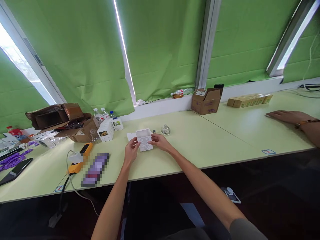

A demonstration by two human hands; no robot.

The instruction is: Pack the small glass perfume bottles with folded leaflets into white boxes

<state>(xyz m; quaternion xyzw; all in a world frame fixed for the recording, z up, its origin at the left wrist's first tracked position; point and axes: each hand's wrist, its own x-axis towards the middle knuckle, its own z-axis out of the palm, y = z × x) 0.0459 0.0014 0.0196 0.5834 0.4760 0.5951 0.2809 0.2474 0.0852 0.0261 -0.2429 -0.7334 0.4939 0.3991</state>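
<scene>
On the left lie 1 black phone (16, 170) and 1 orange power strip (86, 150) with 1 white charger (75, 157). Next come 3 bottles (103, 113), 2 white-capped and 1 blue-capped, behind white cartons (106, 130) too packed to count. Mid-table, the left hand (131, 150) pinches the left edge of 1 opened white box (145, 143); the right hand (161, 142) pinches its right edge. Rightward are 1 clear object (165, 129), 1 brown carton (206, 102), a row of yellow boxes (250, 100) and 1 co-worker's hand (287, 116), palm down.

Left hand (131, 152), right hand (160, 141) | white carton (144, 144) held between both hands' fingers | clear object (165, 130) near, beyond right fingers
</scene>
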